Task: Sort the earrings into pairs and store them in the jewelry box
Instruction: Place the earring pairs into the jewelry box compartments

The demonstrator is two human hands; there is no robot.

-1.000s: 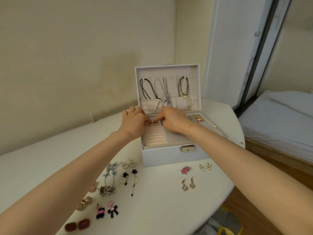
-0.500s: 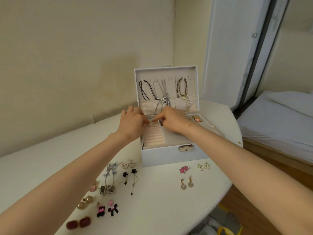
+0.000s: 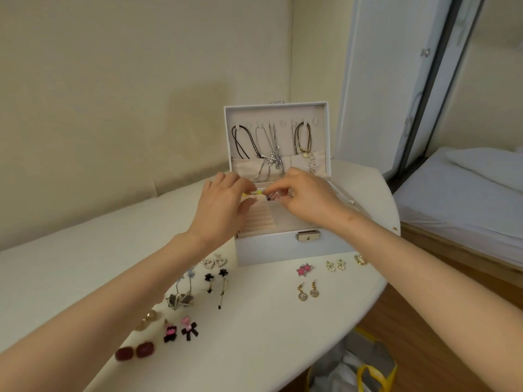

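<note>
Earrings (image 3: 216, 278) lay spread in pairs across the white table (image 3: 254, 349) in the lower half of the frame, and the action was up at centre! The jewelry box (image 3: 283, 247) stood open there, lid upright, with necklaces (image 3: 273, 154) hanging inside it and the metal latch (image 3: 308, 236) facing the camera. Both hands met over the back of the tray. The left hand (image 3: 223, 205) pinched a small yellow earring (image 3: 254, 192) between thumb and fingertips, and the right hand (image 3: 308, 196), fingers curled, nipped at its other end, just above the ridged ring rolls (image 3: 259, 219).

Lower left of the box, pair after pair: the pearl hearts (image 3: 215, 261) nearest the box, the pink-and-black bows (image 3: 181, 331) further down, and the dark red studs (image 3: 135, 352) closest to the bottom edge. To the right of the latch sat the pink stars (image 3: 304, 269), the green-topped pearl rings (image 3: 336, 265) and, below them, the gold coin drops (image 3: 308, 291). A gold hoop (image 3: 360, 259) peeked out beside the right forearm, partly hidden. A bed (image 3: 467, 199) filled the right edge.
</note>
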